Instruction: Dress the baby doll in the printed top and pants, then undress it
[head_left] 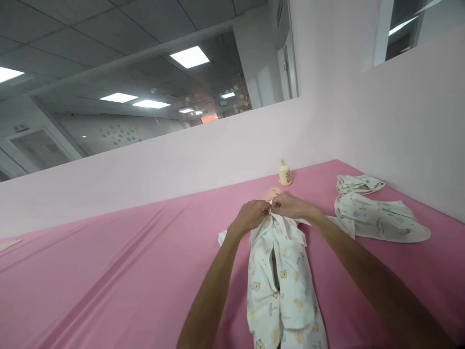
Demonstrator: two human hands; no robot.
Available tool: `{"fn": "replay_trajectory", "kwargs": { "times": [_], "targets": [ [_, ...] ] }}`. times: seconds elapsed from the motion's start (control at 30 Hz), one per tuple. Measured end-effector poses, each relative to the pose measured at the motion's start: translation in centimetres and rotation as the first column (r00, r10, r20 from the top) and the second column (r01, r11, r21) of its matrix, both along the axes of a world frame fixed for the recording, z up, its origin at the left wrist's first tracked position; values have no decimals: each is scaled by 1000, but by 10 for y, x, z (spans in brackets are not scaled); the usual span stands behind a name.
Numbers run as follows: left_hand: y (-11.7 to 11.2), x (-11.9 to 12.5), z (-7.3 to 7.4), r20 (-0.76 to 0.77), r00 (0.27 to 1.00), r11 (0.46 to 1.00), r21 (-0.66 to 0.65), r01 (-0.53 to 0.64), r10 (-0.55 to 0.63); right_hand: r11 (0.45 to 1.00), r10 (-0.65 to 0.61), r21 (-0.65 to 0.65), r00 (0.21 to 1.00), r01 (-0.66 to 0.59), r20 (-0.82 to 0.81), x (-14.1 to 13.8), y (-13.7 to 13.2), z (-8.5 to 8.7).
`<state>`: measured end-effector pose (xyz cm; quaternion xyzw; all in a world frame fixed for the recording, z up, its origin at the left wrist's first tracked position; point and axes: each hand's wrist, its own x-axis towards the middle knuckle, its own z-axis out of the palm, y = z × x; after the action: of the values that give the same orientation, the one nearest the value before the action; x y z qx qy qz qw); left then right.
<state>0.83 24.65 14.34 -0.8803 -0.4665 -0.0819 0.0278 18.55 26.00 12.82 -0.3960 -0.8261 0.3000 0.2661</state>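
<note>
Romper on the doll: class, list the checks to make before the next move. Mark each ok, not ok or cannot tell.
1. Grip: left hand and right hand both pinch the romper at the neck: ok.
2. Top fastening closed: cannot tell, the fingers hide it.
3. Front closed lower down: not ok, a gap shows mid-front.
4. Doll lies flat on the table: ok.
5. Bottle upright, apart from the hands: ok.
</note>
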Motion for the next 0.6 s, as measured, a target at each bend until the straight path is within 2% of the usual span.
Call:
{"fn": "replay_trajectory", "kwargs": {
  "times": [0.1,0.27,0.47,0.6],
  "targets": [
    [1,-3,1,58,998,999,-33,36,-34,999,-51,20,999,51,12,-1,0,0],
    [2,-5,2,101,995,998,-61,34,-27,988,-111,112,991,102,78,-3,-2,2],
    [0,-4,5,272,962,987,-146,71,-29,960,-230,206,953,189,198,-7,8,-10],
    [5,-17,10,297,953,985,-173,-2,54,952,-278,176,948,250,157,2,9,-3]
  ]
}}
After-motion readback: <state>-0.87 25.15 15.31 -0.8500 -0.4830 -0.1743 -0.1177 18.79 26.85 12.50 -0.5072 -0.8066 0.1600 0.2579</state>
